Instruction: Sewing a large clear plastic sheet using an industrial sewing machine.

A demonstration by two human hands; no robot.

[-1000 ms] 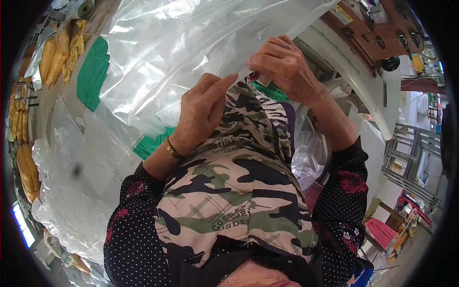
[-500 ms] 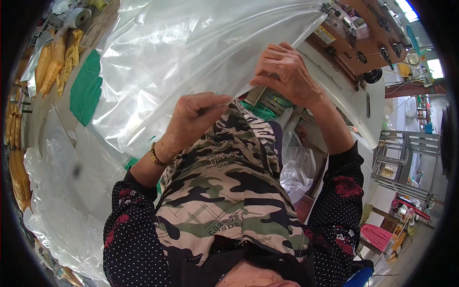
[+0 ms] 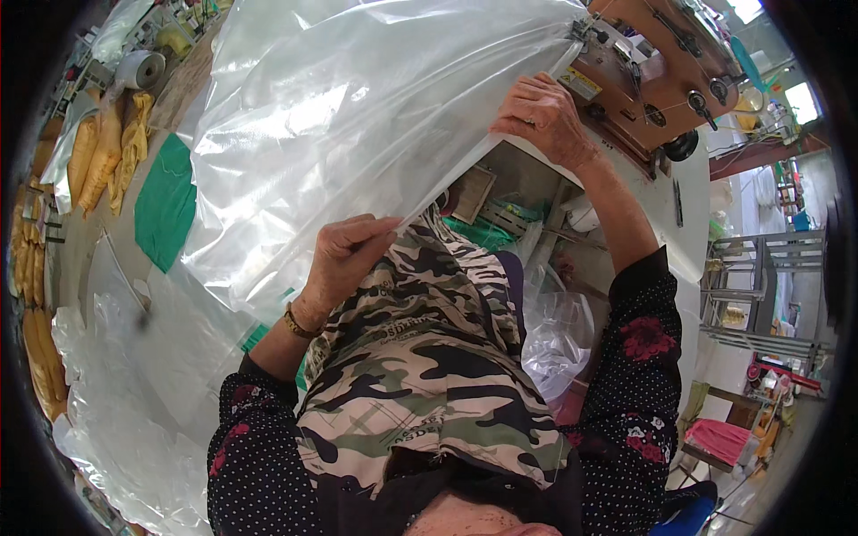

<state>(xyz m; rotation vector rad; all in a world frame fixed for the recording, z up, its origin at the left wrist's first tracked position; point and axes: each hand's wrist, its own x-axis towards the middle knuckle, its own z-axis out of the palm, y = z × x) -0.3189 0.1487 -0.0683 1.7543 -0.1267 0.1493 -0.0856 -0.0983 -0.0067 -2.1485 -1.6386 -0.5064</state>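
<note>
Toward one-to-two o'clock from our left hand (image 3: 353, 255), we see the edge of the plastic sheet (image 3: 357, 116) reach our right hand (image 3: 543, 118), nearer the sewing machine (image 3: 657, 89); both pinch it.

Bright, soft light overall; window (image 3: 802, 96) past right edge of tabletop (image 3: 659, 216) blown out. Hard white glare on film (image 3: 313, 116), detail clipped there. Gap (image 3: 517, 174) below tabletop's near edge in shadow. Heavy fisheye bend, black vignette, rim soft. Dark spot (image 3: 143, 317) out of focus. Centre reasonably sharp, camo cloth (image 3: 380, 382) reads clearly
</note>
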